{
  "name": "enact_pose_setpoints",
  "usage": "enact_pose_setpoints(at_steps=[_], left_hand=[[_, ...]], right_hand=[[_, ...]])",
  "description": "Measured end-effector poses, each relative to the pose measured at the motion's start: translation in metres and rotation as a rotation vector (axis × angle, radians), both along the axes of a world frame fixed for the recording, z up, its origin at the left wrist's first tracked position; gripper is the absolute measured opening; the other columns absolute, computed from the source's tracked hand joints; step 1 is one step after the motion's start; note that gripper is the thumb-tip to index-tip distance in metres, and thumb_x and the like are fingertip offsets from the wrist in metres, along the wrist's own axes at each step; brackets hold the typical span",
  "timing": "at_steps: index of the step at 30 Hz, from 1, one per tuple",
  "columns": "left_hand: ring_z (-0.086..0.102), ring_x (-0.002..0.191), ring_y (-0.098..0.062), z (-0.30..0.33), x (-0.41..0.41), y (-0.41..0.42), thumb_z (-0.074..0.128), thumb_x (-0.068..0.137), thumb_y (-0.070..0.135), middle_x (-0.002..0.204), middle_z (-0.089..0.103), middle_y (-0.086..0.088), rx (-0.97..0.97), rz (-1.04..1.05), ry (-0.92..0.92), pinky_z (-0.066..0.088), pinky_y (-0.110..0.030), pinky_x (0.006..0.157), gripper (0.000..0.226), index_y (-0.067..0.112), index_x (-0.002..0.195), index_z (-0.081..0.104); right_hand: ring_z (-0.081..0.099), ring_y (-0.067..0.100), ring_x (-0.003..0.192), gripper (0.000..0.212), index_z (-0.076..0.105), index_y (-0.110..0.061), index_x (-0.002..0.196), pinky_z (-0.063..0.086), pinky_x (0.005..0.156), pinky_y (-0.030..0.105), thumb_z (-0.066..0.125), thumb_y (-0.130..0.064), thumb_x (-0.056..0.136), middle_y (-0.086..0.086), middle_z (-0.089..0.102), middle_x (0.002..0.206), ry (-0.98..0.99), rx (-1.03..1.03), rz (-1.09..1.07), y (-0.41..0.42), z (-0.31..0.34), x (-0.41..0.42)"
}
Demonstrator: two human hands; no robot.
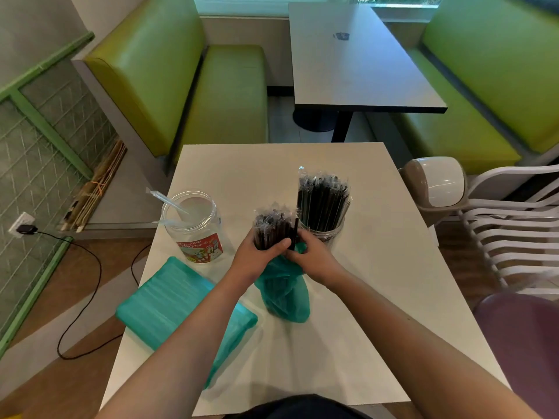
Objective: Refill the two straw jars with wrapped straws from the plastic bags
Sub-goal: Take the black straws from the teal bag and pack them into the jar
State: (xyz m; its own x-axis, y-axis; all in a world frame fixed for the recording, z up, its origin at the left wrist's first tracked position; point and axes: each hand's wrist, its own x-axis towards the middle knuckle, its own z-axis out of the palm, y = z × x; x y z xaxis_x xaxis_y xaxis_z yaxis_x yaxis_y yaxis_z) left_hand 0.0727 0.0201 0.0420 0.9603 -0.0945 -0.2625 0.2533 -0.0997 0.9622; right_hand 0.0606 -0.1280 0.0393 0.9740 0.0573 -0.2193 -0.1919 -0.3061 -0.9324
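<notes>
So there's a white table (378, 297) right in front of the person, with green booth seats (211, 101) and a dark table (357, 62) behind it, plus stacked white chairs (514, 231) off to the right. On the near left of the white table lies a flat teal bag (169, 300), still full by the look of it. A second teal bag (284, 294) sits crumpled in the middle, hanging down below both hands. Further back on the right, a clear jar (322, 234) is packed with upright black wrapped straws (322, 198). On the left is the other jar (193, 225), with a red label, holding just a couple of clear wrapped straws (169, 201) leaning on its rim. The left hand (257, 255) is curled round a bundle of black straws (272, 225), thumb across the front, the straw tops sticking up above the fingers. The right hand (311, 258) pinches the top of the crumpled bag just beside the bundle's base, fingers curled in, touching the loaded jar's near side.
</notes>
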Motion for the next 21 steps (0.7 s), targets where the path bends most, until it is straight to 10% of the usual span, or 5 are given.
enact_pose_setpoints(at_steps=[10,21], left_hand=[[0.066,0.103,-0.014,-0.0043,0.0045,-0.0023,0.084,0.074,0.03,0.111,0.07,0.002,-0.012,0.093,0.025,0.053,-0.032,0.092,0.053,0.018,0.12,0.061],[0.065,0.093,-0.009,0.0003,0.0036,-0.0071,0.084,0.075,0.025,0.105,0.069,0.003,0.02,0.164,0.011,0.05,-0.015,0.073,0.047,0.016,0.116,0.061]], right_hand=[[0.062,0.012,0.112,0.038,0.058,-0.027,0.127,0.051,0.099,0.041,0.067,-0.029,0.09,-0.007,0.067,0.12,0.035,0.068,-0.088,-0.0004,-0.0051,0.0012],[0.064,0.013,0.106,0.038,0.058,-0.017,0.13,0.052,0.083,0.018,0.064,-0.018,0.092,0.0,0.067,0.118,0.036,0.067,-0.105,-0.0067,-0.0006,-0.0003]])
